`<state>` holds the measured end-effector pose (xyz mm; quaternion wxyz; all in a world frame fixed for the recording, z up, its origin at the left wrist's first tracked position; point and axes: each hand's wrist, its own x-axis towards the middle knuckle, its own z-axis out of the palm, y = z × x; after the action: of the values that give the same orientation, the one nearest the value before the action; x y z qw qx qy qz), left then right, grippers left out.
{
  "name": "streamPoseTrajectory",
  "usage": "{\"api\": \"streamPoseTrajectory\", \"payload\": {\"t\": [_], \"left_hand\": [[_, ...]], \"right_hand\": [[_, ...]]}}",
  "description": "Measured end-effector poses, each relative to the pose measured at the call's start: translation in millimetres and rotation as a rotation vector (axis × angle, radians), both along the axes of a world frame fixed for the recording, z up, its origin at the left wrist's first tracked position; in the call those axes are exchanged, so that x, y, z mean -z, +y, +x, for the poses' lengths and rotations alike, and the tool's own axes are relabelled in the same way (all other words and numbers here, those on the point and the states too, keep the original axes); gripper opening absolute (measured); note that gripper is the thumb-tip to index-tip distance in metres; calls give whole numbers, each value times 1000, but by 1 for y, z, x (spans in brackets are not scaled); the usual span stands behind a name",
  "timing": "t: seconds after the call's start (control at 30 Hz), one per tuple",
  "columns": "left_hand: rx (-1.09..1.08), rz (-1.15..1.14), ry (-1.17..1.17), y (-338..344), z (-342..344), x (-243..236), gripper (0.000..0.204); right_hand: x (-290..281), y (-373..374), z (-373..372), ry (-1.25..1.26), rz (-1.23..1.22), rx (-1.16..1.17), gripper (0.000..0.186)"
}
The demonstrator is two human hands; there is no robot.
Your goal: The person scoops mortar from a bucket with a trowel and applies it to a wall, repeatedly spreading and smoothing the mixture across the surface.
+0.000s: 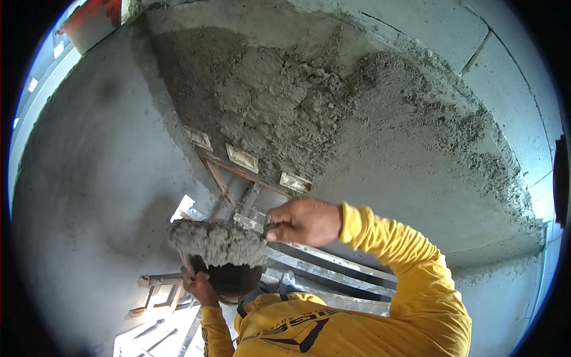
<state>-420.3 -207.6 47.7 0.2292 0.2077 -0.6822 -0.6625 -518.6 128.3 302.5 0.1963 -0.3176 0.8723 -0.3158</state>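
Head view, near: yellow long sleeves (pixel 410 262) come up from lower edge, both arms raised.
L hand (pixel 199 285): low centre-left, fingers curled up against underside of dark mortar pan (pixel 229 278); gripping it from below.
Mortar pan: just above L hand, left of R hand, heaped w/ wet grey mortar (pixel 217 243); heap spills past the rim.
R hand (pixel 306 221): fist clamped shut on trowel (pixel 267 229) handle, knuckles up; sits right of the heap, at about its height.
Trowel: only a short bit shows past the fist; tip touches right edge of mortar heap. Blade shape: can't tell.
Below hands: grey metal planks (pixel 333 265) run diagonally under R arm; wooden trestle (pixel 157 281) lower left, sunlit floor under it.
Mid: three small pale rectangular pads (pixel 242 159) stuck in a slanting row on wall, wooden strip (pixel 219 178) just beneath.
Far surface: rough fresh plaster (pixel 297 101) covers wall centre to right, lumpy at edges; smoother grey plaster (pixel 101 166) on left.
Room: bare concrete blocks (pixel 440 30) top right, daylight opening (pixel 35 77) far left.
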Motion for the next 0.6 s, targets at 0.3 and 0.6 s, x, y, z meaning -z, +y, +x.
{"api": "streamPoseTrajectory", "payload": {"t": [0.3, 0.6], "left_hand": [[-96, -38, -186, -10, 28, -30, 11], [-38, 30, -58, 14, 9, 2, 25]], "right_hand": [[-80, 265, 23, 59, -794, 1388, 39], [-106, 305, 126, 406, 245, 1137, 19]]}}
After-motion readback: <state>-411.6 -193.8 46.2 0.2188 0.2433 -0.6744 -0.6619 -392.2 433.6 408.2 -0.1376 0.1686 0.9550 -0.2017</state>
